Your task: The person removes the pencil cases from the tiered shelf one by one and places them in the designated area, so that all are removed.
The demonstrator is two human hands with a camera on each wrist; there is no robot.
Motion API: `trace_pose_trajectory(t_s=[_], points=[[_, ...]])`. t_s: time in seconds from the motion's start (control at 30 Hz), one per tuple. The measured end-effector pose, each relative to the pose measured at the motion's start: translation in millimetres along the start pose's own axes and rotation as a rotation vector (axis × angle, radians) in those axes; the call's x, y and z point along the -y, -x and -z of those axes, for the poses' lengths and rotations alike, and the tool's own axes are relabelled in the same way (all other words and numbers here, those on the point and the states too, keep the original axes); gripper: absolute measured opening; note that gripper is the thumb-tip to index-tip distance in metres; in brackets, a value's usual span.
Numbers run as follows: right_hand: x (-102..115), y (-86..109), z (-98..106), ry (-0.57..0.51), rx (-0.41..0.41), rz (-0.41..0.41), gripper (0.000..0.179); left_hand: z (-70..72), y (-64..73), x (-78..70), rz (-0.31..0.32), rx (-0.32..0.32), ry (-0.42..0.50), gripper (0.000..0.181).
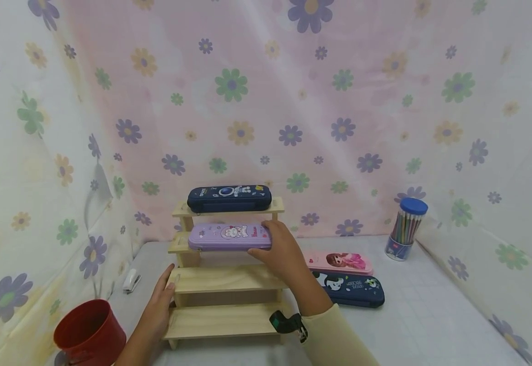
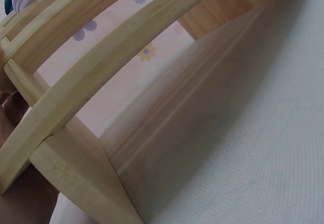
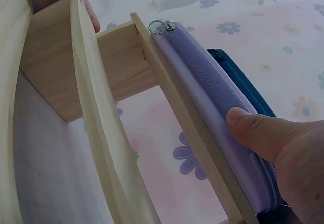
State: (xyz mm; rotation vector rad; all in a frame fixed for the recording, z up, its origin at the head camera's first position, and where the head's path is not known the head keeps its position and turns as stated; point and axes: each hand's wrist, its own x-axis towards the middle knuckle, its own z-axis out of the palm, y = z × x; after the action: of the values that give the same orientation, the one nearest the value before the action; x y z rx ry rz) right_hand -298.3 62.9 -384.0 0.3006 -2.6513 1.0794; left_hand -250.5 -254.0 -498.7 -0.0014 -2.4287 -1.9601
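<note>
Head view: the purple pencil case [image 1: 229, 238], probably light and stiff-shelled, is being suitably held near its right end, clamped between thumb and fingers of the right hand [image 1: 285, 254].

Red container [image 1: 103, 338] left; blue-lidded pencil tub [image 1: 405, 231] right; floral curtain [image 1: 266, 109] behind.

It's a cloth-walled tabletop nook [image 1: 439, 305]: flowered fabric [image 1: 380, 96] beyond the right fingers [image 1: 276, 229], pencil tub [image 1: 405, 231] off to their right!
</note>
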Motion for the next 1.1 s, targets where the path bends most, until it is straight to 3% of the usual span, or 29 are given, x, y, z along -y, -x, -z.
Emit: trace_pose_trajectory(t_s=[0.47,0.83,1.1], points=[[-6.5,15.1,11.3,-0.019,0.002,-0.03,0.089,0.7,2.6,-0.6,0.008,0.002,-0.015,0.06],[-19.7,30.8,15.5,-0.066,-0.033,-0.02,0.084,2.5,4.4,1.4,-0.003,-0.003,-0.009,0.06],[-34.9,48.4,31.4,-0.076,-0.047,-0.027,0.085,1.7,3.3,-1.6,-0.013,0.004,-0.023,0.06]])
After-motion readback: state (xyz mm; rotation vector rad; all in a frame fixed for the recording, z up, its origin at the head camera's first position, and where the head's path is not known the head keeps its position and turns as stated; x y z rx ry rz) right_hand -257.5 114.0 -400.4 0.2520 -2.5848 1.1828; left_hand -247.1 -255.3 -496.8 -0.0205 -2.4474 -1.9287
